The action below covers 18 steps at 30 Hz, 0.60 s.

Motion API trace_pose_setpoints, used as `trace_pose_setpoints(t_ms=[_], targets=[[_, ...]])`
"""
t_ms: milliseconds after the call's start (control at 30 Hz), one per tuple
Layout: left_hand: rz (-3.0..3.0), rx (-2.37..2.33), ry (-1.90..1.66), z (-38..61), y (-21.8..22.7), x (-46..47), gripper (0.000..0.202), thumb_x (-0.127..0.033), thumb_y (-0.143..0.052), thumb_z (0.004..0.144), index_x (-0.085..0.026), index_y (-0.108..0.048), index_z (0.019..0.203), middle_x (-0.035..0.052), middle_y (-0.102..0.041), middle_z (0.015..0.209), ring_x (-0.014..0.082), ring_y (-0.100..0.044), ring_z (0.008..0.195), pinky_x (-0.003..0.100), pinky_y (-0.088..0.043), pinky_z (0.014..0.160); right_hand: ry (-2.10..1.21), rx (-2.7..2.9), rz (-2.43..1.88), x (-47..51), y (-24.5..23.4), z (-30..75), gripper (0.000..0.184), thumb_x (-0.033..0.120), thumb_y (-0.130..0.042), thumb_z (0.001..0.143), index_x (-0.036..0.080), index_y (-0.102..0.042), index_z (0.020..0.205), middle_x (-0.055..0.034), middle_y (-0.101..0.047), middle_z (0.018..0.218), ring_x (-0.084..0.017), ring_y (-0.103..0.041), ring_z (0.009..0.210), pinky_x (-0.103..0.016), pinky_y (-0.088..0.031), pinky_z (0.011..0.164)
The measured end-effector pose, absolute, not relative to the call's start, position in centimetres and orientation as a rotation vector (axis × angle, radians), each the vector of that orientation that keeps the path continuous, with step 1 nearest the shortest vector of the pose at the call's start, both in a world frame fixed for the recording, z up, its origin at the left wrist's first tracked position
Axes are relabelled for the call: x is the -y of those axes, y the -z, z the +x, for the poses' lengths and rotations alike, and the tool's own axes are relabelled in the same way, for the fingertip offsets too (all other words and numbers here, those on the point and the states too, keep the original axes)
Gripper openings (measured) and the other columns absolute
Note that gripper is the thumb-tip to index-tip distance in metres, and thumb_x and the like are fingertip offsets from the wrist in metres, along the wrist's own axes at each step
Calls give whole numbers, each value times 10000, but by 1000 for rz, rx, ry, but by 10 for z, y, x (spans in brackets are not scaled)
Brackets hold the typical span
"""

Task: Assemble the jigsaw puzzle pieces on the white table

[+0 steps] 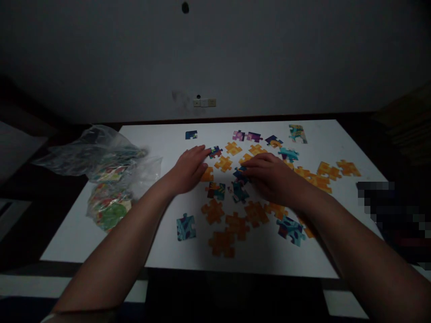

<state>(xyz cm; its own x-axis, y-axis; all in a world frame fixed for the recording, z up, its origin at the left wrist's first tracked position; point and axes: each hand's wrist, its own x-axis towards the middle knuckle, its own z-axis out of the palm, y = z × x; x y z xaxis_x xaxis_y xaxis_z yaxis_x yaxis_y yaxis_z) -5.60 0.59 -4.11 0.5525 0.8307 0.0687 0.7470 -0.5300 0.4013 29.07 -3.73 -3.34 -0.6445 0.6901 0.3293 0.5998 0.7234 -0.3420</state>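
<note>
Obs. from beside tabletop (pixel 161 251), dim rm: puzzle pcs (pixel 237 225) scattered loose btwn & around both hands, mostly mid & R.

L hand (pixel 186 170): palm down, fingers lying side by side, thumb held apart from them w/ visible gap. Red-and-blue pc (pixel 216 152) right at the fingertips, on their R; seems touching. Orange pc (pixel 207 174) just below thumb tip, partly hidden by the hand.

R hand (pixel 271 177): palm down, fingers bent, tips over R part of dark blue pc (pixel 240 174); can't tell if clamped on it or merely resting, underside hidden. Dark teal pc (pixel 239 192) next to it, nearer the person; red-and-teal pc (pixel 216 190) L of that, clear of all fingers.

Further out: purple pcs (pixel 254 137) along far side, beyond both hands; patterned teal pc (pixel 186 228) by itself, near side, L; blue-teal pc (pixel 291 231) near R forearm. Clear plastic bags (pixel 109 204) w/ colourful contents at L end, well apart from the fingers. Wall sockets (pixel 204 102) behind tabletop
</note>
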Motion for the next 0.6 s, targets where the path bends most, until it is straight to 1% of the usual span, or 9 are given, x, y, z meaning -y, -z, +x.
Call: trace_pose_setpoints(t_ms=[67,133,200,267,300,367,433,500,600], targets=[[2441,-1291,-489,-60,43,-8,632,-322,-425,1151,-159,-410,1762,218,-421,1844,344,-374,1729,604,-308,1419,-260,2494,-983,38,33,292,392,128,-593,1018,260,-852,1281,-142,-813,1385,-381,-670,1291,-606,-537,1092],[2427,-1310,-607,-63,42,-9,638,-280,-425,1134,-150,-398,1758,223,-447,1822,333,-405,1706,598,-337,1408,-231,2485,-996,39,30,293,379,125,-579,1027,251,-841,1271,-147,-810,1333,-368,-686,1234,-592,-533,1071],[2441,-1339,-670,-64,40,-9,601,-236,-427,1117,-154,-470,1711,215,-514,1769,334,-453,1662,607,-365,1388,-200,2489,-1034,41,26,295,332,132,-576,1035,240,-844,1200,-145,-805,1244,-351,-694,1145,-559,-537,1012],[2468,-1361,-659,-63,36,-8,542,-212,-448,1103,-177,-583,1627,188,-590,1700,340,-501,1611,609,-393,1364,-190,2512,-1073,42,23,296,295,147,-572,1045,229,-846,1120,-145,-792,1182,-344,-684,1094,-521,-538,952],[2477,-1370,-636,-62,34,-8,515,-205,-459,1096,-188,-632,1581,174,-620,1667,344,-519,1588,606,-407,1351,-195,2522,-1085,43,21,297,289,153,-568,1052,224,-844,1103,-146,-788,1173,-343,-679,1090,-508,-538,937],[2481,-1395,-585,-61,32,-6,489,-189,-478,1077,-200,-695,1516,156,-653,1626,348,-541,1556,595,-428,1333,-213,2528,-1090,43,19,298,286,160,-563,1061,210,-838,1125,-151,-786,1175,-343,-674,1094,-493,-538,929],[2467,-1434,-548,-62,31,-5,500,-173,-490,1052,-195,-716,1498,159,-655,1619,357,-539,1549,599,-435,1326,-208,2531,-1099,43,17,299,278,168,-572,1058,199,-832,1151,-154,-785,1176,-340,-674,1082,-487,-535,924],[2438,-1497,-520,-66,32,-4,509,-178,-497,1040,-184,-725,1495,177,-642,1624,380,-534,1546,627,-439,1317,-190,2554,-1122,43,17,300,276,172,-580,1046,196,-837,1143,-152,-780,1163,-333,-680,1047,-485,-525,910],[2382,-1616,-494,-71,35,-5,487,-234,-494,1062,-157,-744,1473,222,-617,1632,431,-521,1544,685,-439,1298,-150,2587,-1163,44,17,300,283,188,-577,1048,200,-847,1134,-147,-773,1136,-326,-692,1000,-490,-505,897]])
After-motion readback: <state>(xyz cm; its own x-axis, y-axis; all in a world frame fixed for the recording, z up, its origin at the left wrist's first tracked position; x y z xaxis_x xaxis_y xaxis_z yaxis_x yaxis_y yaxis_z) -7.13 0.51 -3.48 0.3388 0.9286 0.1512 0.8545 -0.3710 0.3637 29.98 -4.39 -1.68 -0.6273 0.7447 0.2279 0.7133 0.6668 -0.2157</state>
